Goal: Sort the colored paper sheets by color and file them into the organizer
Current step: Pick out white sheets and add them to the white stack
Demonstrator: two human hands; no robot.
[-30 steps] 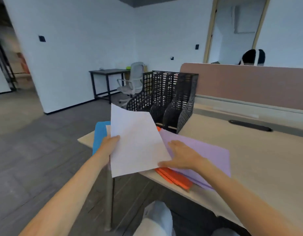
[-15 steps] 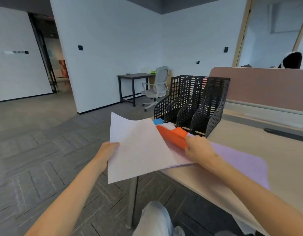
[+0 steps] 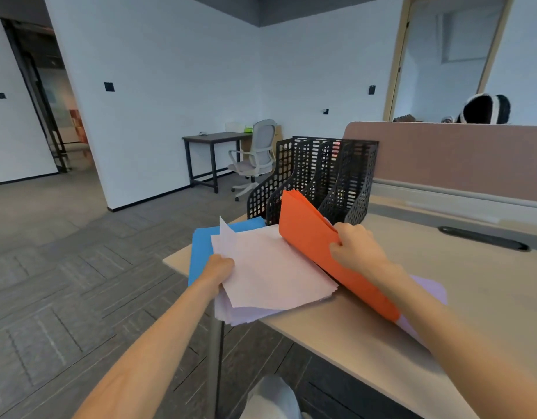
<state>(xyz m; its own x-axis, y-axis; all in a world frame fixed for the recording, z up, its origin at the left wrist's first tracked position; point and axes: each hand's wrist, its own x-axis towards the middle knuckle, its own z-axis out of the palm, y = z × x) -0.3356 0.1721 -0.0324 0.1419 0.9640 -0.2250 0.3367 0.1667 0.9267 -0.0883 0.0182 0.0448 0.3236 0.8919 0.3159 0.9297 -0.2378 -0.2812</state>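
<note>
Gripping a thin stack of smooth orange paper sheets point(image 3: 309, 237) by its edge, the right hand point(image 3: 356, 251) curls its fingers round it and holds it tilted up off the desk. Its far corner is just in front of the black perforated plastic organizer point(image 3: 321, 176). I see the left hand point(image 3: 220, 267) pinching the near-left edge of fanned pale pinkish sheets point(image 3: 273, 267), which overlie flat blue sheets point(image 3: 202, 252) and lilac sheets point(image 3: 430, 290) on the matte beige desk point(image 3: 472, 282). A mauve fabric partition point(image 3: 457, 158) stands behind, and a grey office chair point(image 3: 255, 158) sits well apart.

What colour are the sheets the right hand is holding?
Orange: the orange sheets gripped by the right hand. Head view, the only one.
</note>
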